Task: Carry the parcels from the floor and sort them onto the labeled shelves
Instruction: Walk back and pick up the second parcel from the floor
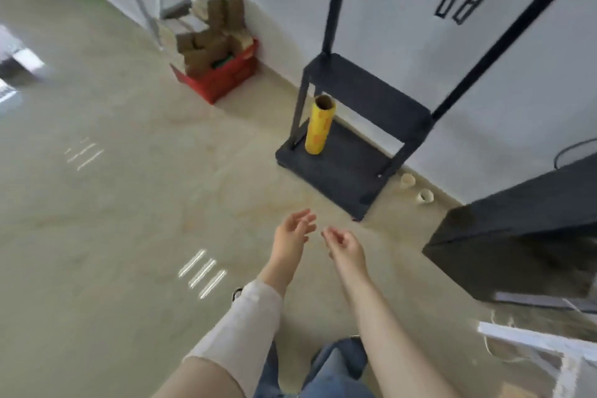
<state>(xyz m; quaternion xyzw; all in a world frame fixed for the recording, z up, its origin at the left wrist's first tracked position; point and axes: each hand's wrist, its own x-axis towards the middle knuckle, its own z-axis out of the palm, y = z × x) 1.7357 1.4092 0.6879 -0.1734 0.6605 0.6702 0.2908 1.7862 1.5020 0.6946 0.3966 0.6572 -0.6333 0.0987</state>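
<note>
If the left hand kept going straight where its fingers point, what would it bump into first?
Probably the black rack. The left hand is empty and points up and slightly right, over bare floor, toward the rack's bottom shelf where a yellow roll stands. Depth is hard to judge.

Nothing here reads as text. The yellow roll [319, 128], standing upright on the low black shelf [349, 171] at far right, carries orange patches that could be print, but they blur into blobs. The red crate [219, 82] by the far wall shows a faint mark on its side, too smeared to make out. The brown parcels [210, 39] heaped in it show no label that can be read.
</note>
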